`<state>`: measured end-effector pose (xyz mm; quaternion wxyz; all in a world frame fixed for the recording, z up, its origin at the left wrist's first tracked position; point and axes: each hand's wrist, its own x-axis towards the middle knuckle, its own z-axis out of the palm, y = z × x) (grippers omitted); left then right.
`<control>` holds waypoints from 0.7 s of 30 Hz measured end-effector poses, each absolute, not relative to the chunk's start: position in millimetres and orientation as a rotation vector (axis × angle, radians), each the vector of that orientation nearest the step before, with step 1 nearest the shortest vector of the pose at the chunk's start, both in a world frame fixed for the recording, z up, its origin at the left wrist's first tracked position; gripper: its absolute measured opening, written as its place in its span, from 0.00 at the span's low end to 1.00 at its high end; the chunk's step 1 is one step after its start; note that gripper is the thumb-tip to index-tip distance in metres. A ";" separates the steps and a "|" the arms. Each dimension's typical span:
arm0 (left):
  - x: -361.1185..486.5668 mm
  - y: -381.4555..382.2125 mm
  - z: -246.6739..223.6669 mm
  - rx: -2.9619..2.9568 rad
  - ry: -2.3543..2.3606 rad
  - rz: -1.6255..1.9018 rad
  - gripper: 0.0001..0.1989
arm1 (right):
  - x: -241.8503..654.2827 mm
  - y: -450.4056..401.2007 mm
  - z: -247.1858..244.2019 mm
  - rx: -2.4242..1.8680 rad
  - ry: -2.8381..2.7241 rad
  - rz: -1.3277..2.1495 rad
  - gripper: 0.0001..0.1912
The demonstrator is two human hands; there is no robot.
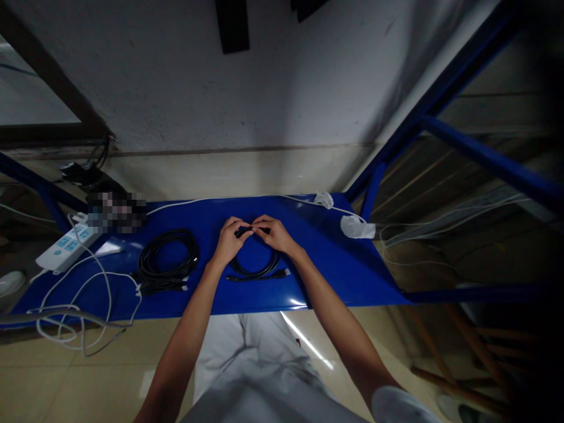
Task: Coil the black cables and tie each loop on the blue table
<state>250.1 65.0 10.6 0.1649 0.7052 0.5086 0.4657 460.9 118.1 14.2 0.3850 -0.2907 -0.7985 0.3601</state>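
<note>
A coiled black cable [258, 274] lies on the blue tabletop [339, 276] in front of me, its plug end [281, 273] along the near side of the loop. At the far side of that coil, my left hand [229, 239] has its fingers closed on the cable. Opposite it, my right hand [275, 234] pinches the same stretch of cable, the fingertips of both hands nearly meeting. What exactly sits between the fingertips is too small and dark to make out. Left of my hands rests a thicker bundle of coiled black cables [168, 254] with several plugs at its near edge.
A white power strip [70, 244] and tangled white cords [83, 314] occupy the left end, some hanging over the front edge. Crumpled white plastic [356, 227] lies at the back right, by the blue frame [374, 188]. A wall [264, 100] rises behind the table.
</note>
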 end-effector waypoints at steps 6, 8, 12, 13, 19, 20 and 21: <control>249.8 66.3 5.5 2.120 1.498 1.276 0.05 | 461.6 119.5 15.9 -0.755 -2.003 0.923 0.07; 249.7 67.1 3.8 2.148 1.491 1.270 0.05 | 461.8 120.3 15.4 -0.750 -1.997 0.921 0.07; 249.5 67.8 2.9 2.202 1.492 1.253 0.04 | 461.0 121.2 13.5 -0.695 -1.993 0.913 0.08; 249.3 67.8 3.0 2.218 1.498 1.244 0.04 | 460.7 121.1 13.1 -0.682 -1.993 0.911 0.08; 248.3 66.8 3.5 2.292 1.543 1.212 0.04 | 459.9 119.6 12.9 -0.684 -1.992 0.885 0.07; 248.2 66.7 3.8 2.292 1.548 1.215 0.04 | 460.1 119.4 13.0 -0.690 -1.993 0.879 0.07; 248.2 66.7 4.0 2.290 1.550 1.220 0.04 | 460.3 119.1 13.2 -0.694 -1.994 0.875 0.08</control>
